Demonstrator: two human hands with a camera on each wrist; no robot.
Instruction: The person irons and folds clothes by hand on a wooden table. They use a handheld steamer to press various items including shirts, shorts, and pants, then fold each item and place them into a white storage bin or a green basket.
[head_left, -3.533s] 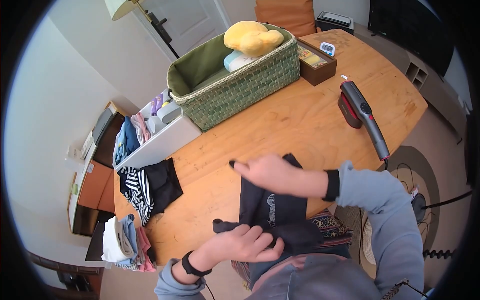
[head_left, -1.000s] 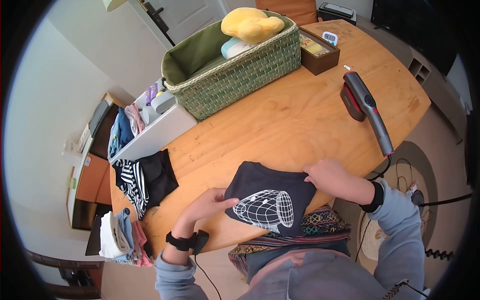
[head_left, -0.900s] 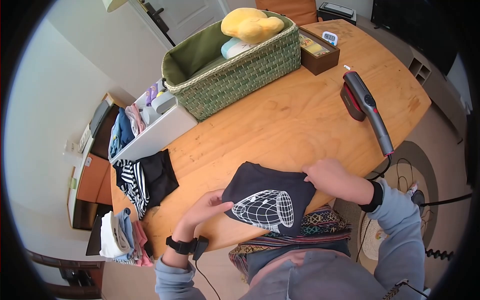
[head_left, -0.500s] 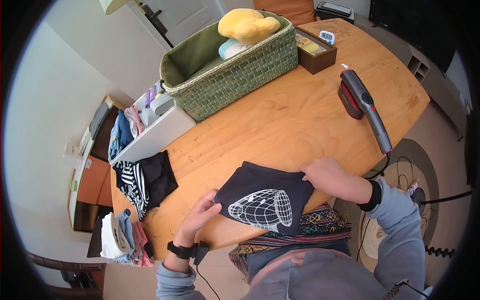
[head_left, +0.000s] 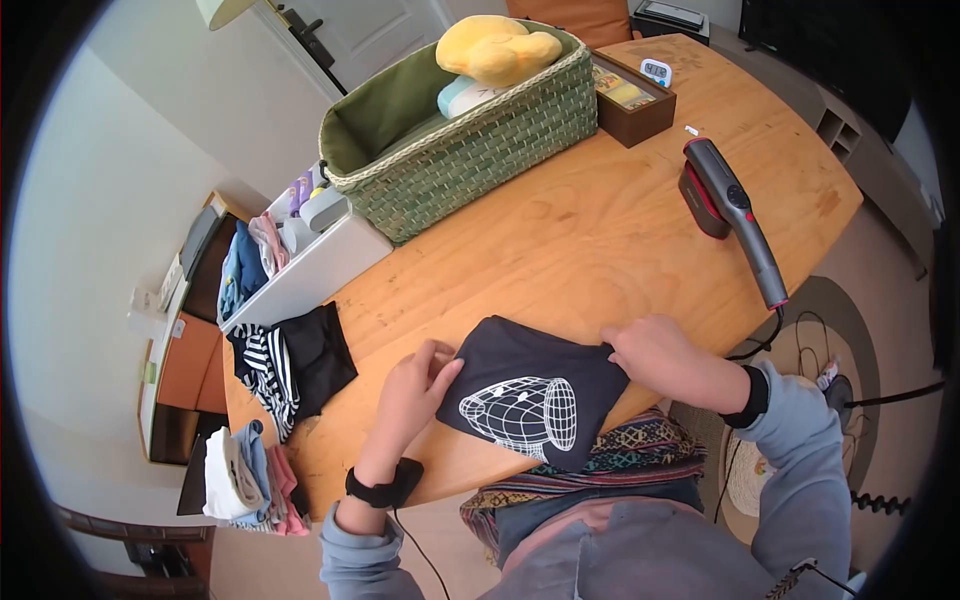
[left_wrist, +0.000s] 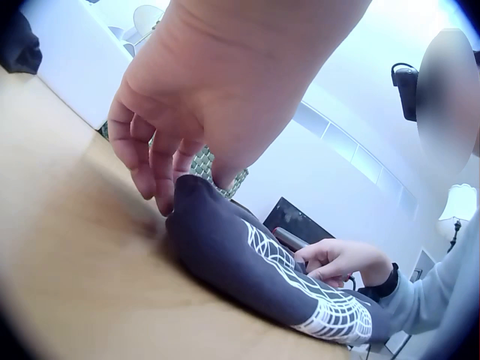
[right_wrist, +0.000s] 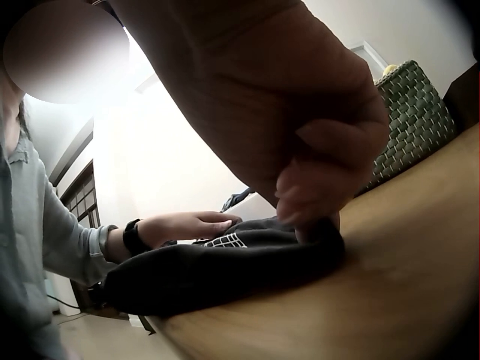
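A dark folded garment point(head_left: 520, 390) with a white grid print lies at the table's near edge. On its left edge is my left hand point(head_left: 412, 392); the left wrist view shows a raised bit of the dark cloth point(left_wrist: 217, 232) between the thumb and fingers of this hand point(left_wrist: 202, 105). The right hand point(head_left: 665, 355) pinches the garment's upper right corner with curled fingers. From the right wrist, the fingertips of that hand point(right_wrist: 300, 127) press into the dark fabric point(right_wrist: 202, 274), partly hiding it.
A green woven basket point(head_left: 470, 150) with a yellow plush stands at the back, beside a brown box point(head_left: 635, 110). A grey handheld steamer point(head_left: 735, 215) lies right. White bin point(head_left: 315, 270), striped and black clothes point(head_left: 290, 365) and a folded stack point(head_left: 250, 480) are left.
Several folds of the dark garment have opened out, showing the print. My left hand has moved up along its left edge; the right hand has gone to the upper right corner and stayed there.
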